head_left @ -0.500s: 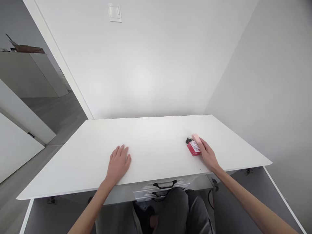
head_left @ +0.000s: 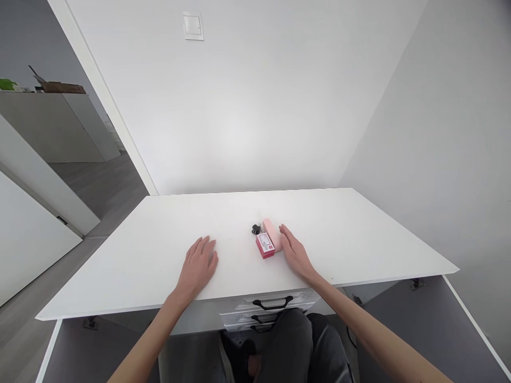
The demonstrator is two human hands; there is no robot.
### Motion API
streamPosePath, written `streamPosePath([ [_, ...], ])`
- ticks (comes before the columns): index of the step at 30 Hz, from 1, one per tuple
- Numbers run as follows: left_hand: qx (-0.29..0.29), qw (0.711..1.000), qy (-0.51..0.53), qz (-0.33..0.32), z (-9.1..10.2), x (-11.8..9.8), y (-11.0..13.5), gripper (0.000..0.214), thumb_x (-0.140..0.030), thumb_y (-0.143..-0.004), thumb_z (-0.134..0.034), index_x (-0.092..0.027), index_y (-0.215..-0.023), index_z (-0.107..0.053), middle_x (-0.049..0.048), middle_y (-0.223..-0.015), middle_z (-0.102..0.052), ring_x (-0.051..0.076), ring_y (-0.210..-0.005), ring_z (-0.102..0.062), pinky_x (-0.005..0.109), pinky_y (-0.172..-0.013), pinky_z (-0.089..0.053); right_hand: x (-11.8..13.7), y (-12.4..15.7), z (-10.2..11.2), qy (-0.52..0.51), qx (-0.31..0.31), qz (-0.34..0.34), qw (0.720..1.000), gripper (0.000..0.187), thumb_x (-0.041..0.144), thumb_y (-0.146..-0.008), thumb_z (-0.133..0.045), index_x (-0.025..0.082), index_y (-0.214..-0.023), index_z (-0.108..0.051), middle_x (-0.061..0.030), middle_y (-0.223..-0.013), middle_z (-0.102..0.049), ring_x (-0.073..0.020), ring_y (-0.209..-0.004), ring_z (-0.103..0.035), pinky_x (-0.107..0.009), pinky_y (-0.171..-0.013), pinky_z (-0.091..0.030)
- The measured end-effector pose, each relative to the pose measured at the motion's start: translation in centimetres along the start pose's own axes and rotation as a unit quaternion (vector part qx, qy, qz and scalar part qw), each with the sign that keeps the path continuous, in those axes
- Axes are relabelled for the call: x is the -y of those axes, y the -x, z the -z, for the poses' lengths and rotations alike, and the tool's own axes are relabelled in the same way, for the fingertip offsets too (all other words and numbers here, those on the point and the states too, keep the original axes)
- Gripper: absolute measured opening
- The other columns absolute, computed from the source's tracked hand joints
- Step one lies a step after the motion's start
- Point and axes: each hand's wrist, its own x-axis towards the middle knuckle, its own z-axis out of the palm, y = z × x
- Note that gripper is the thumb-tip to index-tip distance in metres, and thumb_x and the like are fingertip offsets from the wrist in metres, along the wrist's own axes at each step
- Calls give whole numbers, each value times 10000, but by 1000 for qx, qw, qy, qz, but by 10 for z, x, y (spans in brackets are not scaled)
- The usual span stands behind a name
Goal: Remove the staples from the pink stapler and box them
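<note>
My right hand rests on edge on the white tabletop, its fingers stretched out along the right side of a pale pink oblong case. The hand touches or nearly touches the case without wrapping round it. Against the case's left side lies a small red box with a white label on top. A little black object, too small to make out, sits by the far left corner of the box. Flat on the tabletop to the left, my left hand has its fingers spread and holds nothing.
Below the tabletop are white drawers with black handles, and cabinet doors stand open at both sides. A white wall with a light switch rises behind. At left, a doorway shows a low cabinet with things on it.
My right hand has moved left, and the pink case, red box and black object have shifted left with it toward the middle. My left hand has stayed in about the same place.
</note>
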Motion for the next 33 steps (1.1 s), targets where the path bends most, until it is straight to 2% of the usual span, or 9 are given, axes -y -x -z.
streamPosePath([
  [3, -3, 998, 18, -66, -3, -9, -13, 479, -355, -1048, -371, -209, -1467, -551, 103, -1602, -516, 311, -1529, -414, 522, -1242, -382, 0, 0, 0, -2, -12, 0, 1000, 734, 633, -1048, -362, 193, -1632, -418, -81, -1670, -442, -265, -1566, -386, -472, -1321, -251],
  [8, 20, 989, 48, -135, -17, -44, -58, 505, -321, -1058, -369, -227, -1546, -458, 96, -1651, -445, 280, -1528, -406, 498, -1236, -384, -1, -2, -2, 19, -19, 8, 1000, 760, 648, -1055, -304, 153, -1614, -441, -98, -1656, -463, -262, -1559, -395, -453, -1315, -268],
  [11, 38, 981, 49, -182, -25, -63, -84, 494, -288, -1055, -368, -283, -1535, -486, 75, -1662, -433, 275, -1514, -428, 504, -1212, -401, -1, -3, -3, 23, -25, 12, 999, 785, 677, -1053, -272, 152, -1607, -454, -102, -1648, -474, -266, -1552, -406, -454, -1309, -278],
  [14, 53, 976, 28, -210, -30, -69, -99, 472, -277, -1055, -350, -296, -1476, -564, 66, -1606, -514, 283, -1451, -505, 509, -1177, -425, -1, -3, -3, 22, -28, 17, 999, 788, 693, -1050, -258, 170, -1601, -467, -94, -1641, -485, -269, -1546, -416, -459, -1304, -286],
  [18, 46, 987, -3, -157, -26, -48, -106, 460, -324, -1068, -322, -277, -1398, -639, 62, -1451, -664, 287, -1338, -603, 499, -1133, -449, -2, -3, -2, 22, -22, 12, 999, 773, 691, -1049, -268, 186, -1596, -477, -84, -1641, -486, -279, -1544, -415, -475, -1297, -294],
  [23, 14, 997, -65, -26, -6, 13, -100, 466, -356, -1055, -327, -272, -1373, -658, 64, -1373, -714, 293, -1257, -645, 473, -1082, -476, -5, -3, -2, 26, -17, 15, 999, 747, 668, -1057, -264, 196, -1597, -476, -78, -1642, -486, -274, -1540, -420, -475, -1291, -298],
  [28, -24, 993, -104, 58, 17, 63, -87, 491, -307, -1032, -318, -184, -1367, -655, 168, -1372, -693, 382, -1289, -614, 590, -1093, -444, -6, -2, -3, 41, -10, 11, 999, 730, 641, -1063, -257, 193, -1600, -467, -78, -1642, -486, -269, -1535, -423, -465, -1288, -294],
  [30, -52, 992, -110, 44, 21, 63, -81, 495, -298, -1026, -334, -152, -1406, -616, 207, -1488, -599, 394, -1422, -507, 613, -1162, -381, -7, -2, -3, 49, -8, 12, 999, 725, 634, -1065, -257, 193, -1601, -464, -78, -1643, -486, -273, -1533, -423, -470, -1288, -290],
  [33, -60, 994, -61, -72, 20, 31, -71, 497, -363, -1042, -376, -178, -1476, -533, 184, -1598, -487, 353, -1523, -395, 590, -1233, -326, -7, -1, -2, 54, -7, 16, 998, 723, 634, -1063, -265, 194, -1600, -464, -85, -1640, -489, -282, -1531, -426, -482, -1283, -295],
])
